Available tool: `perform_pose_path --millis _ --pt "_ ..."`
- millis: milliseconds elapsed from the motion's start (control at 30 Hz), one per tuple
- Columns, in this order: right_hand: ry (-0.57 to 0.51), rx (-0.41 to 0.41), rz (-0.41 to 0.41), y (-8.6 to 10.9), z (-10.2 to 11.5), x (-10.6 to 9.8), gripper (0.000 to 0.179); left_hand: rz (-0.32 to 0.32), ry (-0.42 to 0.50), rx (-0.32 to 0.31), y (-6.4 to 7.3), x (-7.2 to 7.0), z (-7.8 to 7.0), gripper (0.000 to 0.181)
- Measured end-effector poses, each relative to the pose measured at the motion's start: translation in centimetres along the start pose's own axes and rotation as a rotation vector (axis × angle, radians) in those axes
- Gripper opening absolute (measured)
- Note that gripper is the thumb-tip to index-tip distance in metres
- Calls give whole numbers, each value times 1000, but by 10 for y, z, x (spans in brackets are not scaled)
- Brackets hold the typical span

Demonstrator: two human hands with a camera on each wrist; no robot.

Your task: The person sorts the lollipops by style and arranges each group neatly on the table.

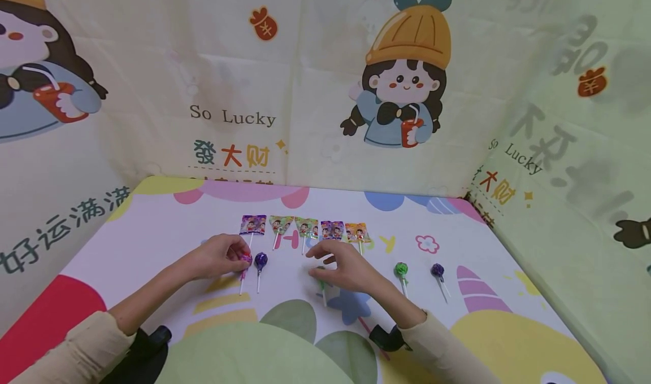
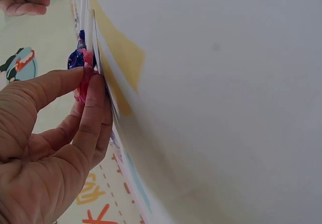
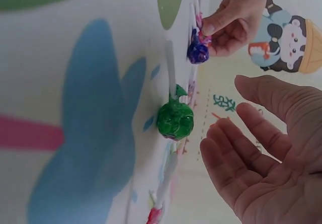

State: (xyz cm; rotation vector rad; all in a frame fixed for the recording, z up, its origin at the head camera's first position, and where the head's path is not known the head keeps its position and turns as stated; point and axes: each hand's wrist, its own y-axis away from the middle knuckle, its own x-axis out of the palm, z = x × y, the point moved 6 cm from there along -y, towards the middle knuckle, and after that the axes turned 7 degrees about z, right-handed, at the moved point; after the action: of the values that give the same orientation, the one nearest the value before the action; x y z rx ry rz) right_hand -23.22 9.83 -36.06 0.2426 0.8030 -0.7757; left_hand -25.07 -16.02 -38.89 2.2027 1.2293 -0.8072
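Note:
My left hand (image 1: 221,258) pinches a pink lollipop (image 2: 86,58) between thumb and fingers, close to the tabletop; its white stick points toward me. Just right of it lies a dark purple lollipop (image 1: 261,260), apart from the fingers in the head view. My right hand (image 1: 351,266) hovers with fingers loosely bent and nothing held. Beneath it lies a green lollipop (image 3: 175,119), partly hidden by the hand in the head view. The right wrist view shows a gap between the fingers and this green candy.
Behind the hands runs a row of several flat-wrapped lollipops, from a purple one (image 1: 252,224) to an orange one (image 1: 357,231). To the right lie another green lollipop (image 1: 401,269) and a dark purple one (image 1: 437,271). A printed cloth (image 1: 315,90) hangs behind the patterned table (image 1: 488,243).

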Motion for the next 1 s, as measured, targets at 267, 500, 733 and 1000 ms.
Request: perform_pose_path --millis 267,500,733,1000 --pt "-33 62 -4 7 -12 4 30 1 -8 0 -1 0 1 22" --pt "-109 151 26 6 -20 11 28 1 -1 -6 -1 2 2 21" --pt "-103 219 34 5 -26 15 21 0 -7 -2 -1 2 3 21" --pt "-109 225 33 4 -29 15 17 6 -10 -2 -1 1 3 21"
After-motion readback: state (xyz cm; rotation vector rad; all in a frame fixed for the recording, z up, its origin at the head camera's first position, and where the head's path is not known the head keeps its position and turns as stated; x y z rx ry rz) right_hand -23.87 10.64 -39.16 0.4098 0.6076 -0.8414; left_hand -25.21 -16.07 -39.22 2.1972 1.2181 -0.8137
